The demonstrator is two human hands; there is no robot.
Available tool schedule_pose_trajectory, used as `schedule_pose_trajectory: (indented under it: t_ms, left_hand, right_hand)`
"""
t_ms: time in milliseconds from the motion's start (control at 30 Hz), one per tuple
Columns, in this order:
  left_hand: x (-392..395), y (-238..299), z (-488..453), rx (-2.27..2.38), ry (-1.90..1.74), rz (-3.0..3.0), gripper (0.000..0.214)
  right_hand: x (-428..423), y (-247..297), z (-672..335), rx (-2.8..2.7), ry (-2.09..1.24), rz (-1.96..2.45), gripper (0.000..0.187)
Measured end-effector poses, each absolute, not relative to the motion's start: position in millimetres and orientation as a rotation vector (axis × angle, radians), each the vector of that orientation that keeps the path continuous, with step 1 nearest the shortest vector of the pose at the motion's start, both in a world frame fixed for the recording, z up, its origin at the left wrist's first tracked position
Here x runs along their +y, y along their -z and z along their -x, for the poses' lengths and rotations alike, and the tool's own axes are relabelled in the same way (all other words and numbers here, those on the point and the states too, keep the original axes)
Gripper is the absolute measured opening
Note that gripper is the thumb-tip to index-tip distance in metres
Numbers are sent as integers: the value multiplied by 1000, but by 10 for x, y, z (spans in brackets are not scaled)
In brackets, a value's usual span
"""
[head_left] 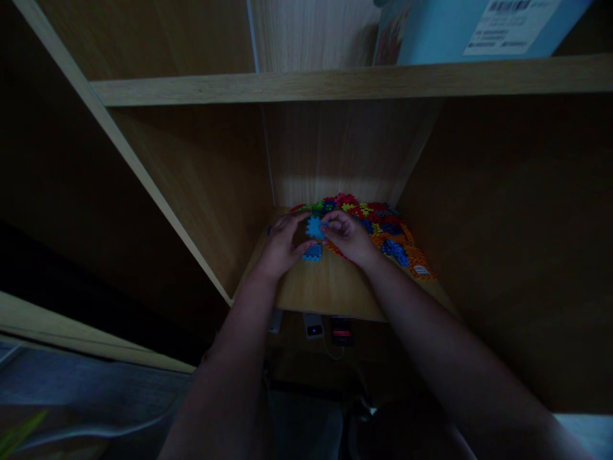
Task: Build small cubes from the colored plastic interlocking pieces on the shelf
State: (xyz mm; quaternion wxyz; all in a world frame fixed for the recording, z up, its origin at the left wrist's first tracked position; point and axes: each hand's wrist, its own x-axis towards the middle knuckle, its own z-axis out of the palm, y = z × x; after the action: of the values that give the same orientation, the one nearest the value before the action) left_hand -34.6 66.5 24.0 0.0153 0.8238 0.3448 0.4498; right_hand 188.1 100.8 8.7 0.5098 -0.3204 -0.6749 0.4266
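Note:
My right hand [348, 237] pinches a light blue toothed gear piece [314, 226] between thumb and fingertips, above the shelf board. Just left of it my left hand [286, 243] is open, its thumb and fingers spread around the gear's left side; whether they touch it I cannot tell. Below the gear, by my left thumb, lies a blue square toothed block [311, 253] on the board. Behind and to the right spreads a pile of colourful plastic gears and interlocking pieces [364, 211] in red, yellow, green, blue and orange.
The wooden shelf board [325, 287] sits between two side panels. Another shelf edge [335, 85] crosses above my hands, with a light blue box [445, 38] on it. Below the board are a small white device [313, 327] and a dark device [341, 332] with a cable.

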Motion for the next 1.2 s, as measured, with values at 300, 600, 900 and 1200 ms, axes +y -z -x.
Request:
schedule_pose_trajectory:
  t_ms: [300,600,900,1200]
  left_hand:
    - [615,-302,295,1081,-1319,-2615,45]
    - [702,-190,376,1163,-1373,-2562,46]
    - [738,-144,400,1172,-1329,-2514,40]
    - [712,-163,400,1082,-1284,-2526,35]
  right_hand:
    - [1011,-73,-1897,-1662,-1055,801,57]
    - [959,-128,-1987,-1795,-841,793,57]
    - [967,-146,-2019,-1844,-833,759,56]
    - [981,-130,-2070,-1918,-824,748,56]
